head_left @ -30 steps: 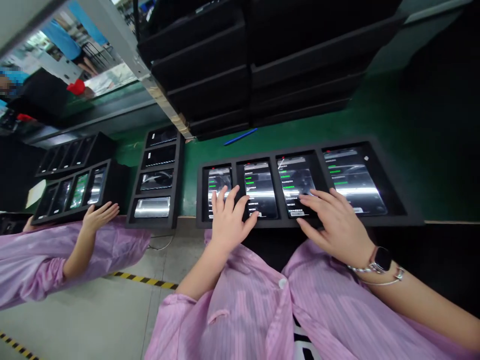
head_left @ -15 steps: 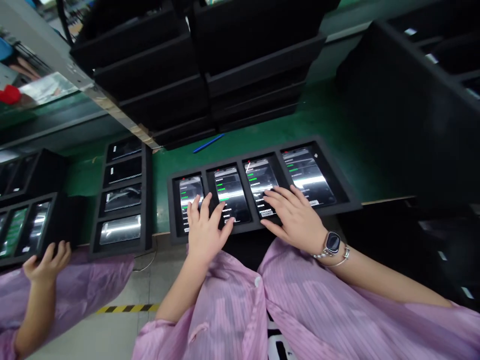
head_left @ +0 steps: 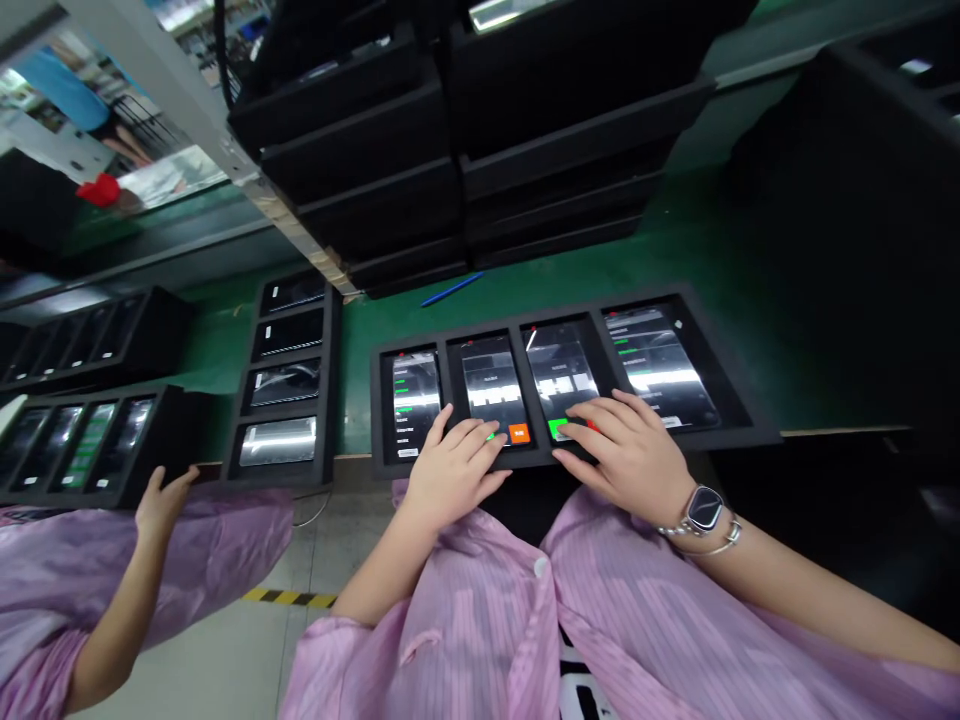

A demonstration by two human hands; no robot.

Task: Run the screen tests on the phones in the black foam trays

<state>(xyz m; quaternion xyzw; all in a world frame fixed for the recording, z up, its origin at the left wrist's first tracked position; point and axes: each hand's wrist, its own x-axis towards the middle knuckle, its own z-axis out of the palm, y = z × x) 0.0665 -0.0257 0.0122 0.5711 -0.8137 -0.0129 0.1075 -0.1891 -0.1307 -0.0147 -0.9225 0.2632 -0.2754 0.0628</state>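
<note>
Several smartphones lie screen up in the slots of a black foam tray [head_left: 731,385] in front of me. My left hand [head_left: 450,470] is open, its fingers over the lower edge of the second phone [head_left: 491,375]. That screen shows a green and an orange button. Over the bottom of the third phone [head_left: 559,350] spreads my right hand [head_left: 630,445], also open, with a watch on its wrist. A green button and part of a red one show beside its fingertips. List screens with green lines are lit on the leftmost phone [head_left: 415,385] and the rightmost phone [head_left: 656,350].
A blue pen [head_left: 452,289] lies behind the tray on the green table [head_left: 540,270]. Stacked black trays [head_left: 375,160] stand at the back. To the left are another phone tray [head_left: 328,390] and a co-worker's hand [head_left: 163,500] beside a further tray [head_left: 169,430].
The two middle phones have switched from lists to screens with coloured buttons. My left hand has shifted to the second phone's lower edge. The camera view has turned slightly left.
</note>
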